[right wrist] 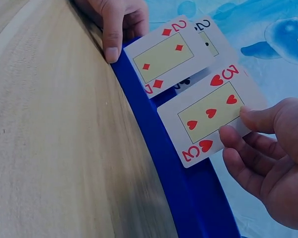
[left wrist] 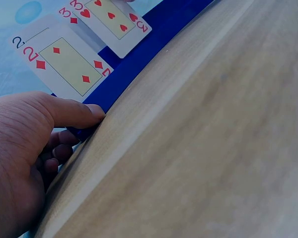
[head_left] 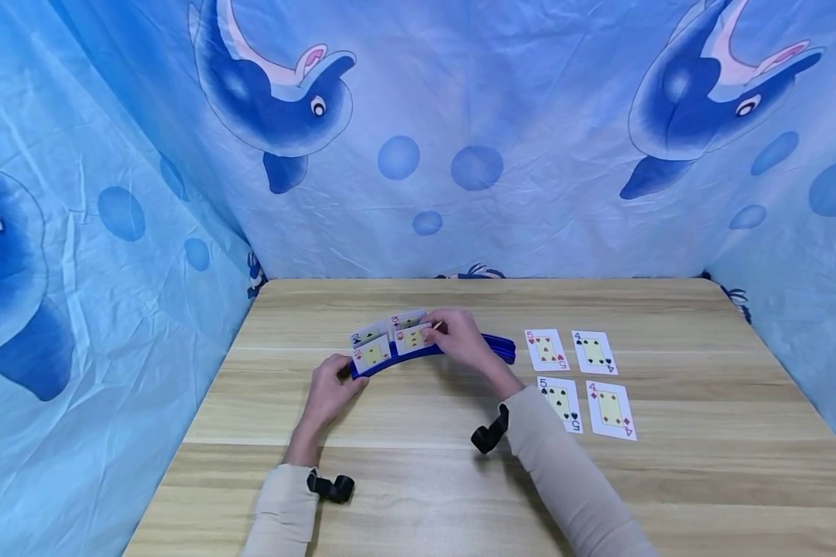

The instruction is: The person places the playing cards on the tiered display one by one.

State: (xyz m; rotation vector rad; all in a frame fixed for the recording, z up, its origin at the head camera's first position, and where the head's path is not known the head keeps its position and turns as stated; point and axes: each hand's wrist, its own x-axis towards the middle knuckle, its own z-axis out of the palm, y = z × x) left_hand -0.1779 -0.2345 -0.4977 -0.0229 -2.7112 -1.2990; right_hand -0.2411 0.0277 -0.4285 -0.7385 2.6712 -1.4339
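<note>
A curved blue card holder lies on the table, its left end gripped between the thumb and fingers of my left hand. Two rows of playing cards stand in it, leaning back. The two of diamonds is in front at the left end, partly covering a black two. Beside it, my right hand pinches the three of hearts by its edge, the card's lower edge at the holder. Behind that card a three of diamonds shows only in part.
Right of the holder, face-up cards lie in two rows: five of hearts and four of spades behind, five of spades and four of diamonds in front. My right sleeve partly overlaps the five of spades. A blue curtain surrounds the wooden table.
</note>
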